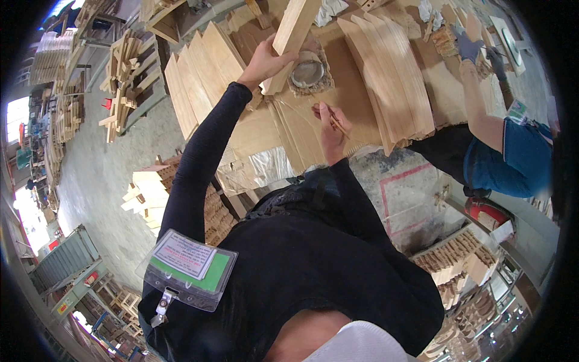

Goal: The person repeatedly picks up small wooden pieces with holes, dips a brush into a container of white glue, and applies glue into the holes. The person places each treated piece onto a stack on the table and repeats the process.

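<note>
My left hand (268, 60) is closed around a pale wooden bar (295, 27), which leans over the far side of the cardboard-covered table. Close to the bar's near end sits a small round container (307, 71) with greyish contents, on a crusted patch. My right hand (333, 128), nearer to me, pinches a thin brown stick (342, 128); its exact kind is too small to tell. Curved wooden boards (389, 78) lie side by side to the right of the container. More flat boards (202, 72) are laid out left of my left hand.
A co-worker in a blue top (506, 151) stands at the right, with a gloved hand (467, 47) over small wood pieces. Stacked wood blocks (154, 187) stand on the floor at my left. Another wood stack (455, 259) is behind me at the right.
</note>
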The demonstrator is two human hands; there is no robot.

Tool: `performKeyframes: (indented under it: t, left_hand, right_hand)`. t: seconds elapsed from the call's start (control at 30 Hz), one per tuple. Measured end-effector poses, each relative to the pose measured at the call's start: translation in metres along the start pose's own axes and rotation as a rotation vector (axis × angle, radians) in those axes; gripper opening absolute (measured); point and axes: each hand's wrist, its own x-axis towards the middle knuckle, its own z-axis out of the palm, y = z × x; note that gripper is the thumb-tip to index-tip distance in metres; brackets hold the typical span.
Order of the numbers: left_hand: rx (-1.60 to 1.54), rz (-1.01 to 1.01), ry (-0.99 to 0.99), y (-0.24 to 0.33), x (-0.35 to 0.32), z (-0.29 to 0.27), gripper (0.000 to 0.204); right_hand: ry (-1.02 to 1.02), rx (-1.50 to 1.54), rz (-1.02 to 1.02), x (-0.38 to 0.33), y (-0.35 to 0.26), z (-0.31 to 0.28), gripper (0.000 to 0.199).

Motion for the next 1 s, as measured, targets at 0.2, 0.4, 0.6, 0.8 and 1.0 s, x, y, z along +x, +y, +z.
performKeyframes:
  t: [0.2,0.4,0.6,0.8,1.0]
  left_hand:
    - [-0.011,0.046,0.025,0.001,-0.001,0.005,0.063]
    - [0.119,0.166,0.088,-0.013,0.002,-0.006,0.064]
    - [0.043,0.067,0.081,-0.012,0.007,0.0,0.065]
    - [-0.039,0.122,0.15,-0.015,-0.008,-0.009,0.064]
    - [0.045,-0.293,0.313,-0.01,-0.05,-0.033,0.039]
  right_hand:
    - [0.014,0.062,0.096,-0.003,-0.001,0.0,0.024]
    - [0.005,0.157,0.193,-0.008,0.018,0.002,0.023]
    - [0.03,0.444,0.316,0.009,0.016,-0.007,0.022]
    - [-0.004,0.577,0.309,0.024,0.01,-0.02,0.026]
    - [-0.131,0.35,0.12,0.036,-0.02,-0.022,0.029]
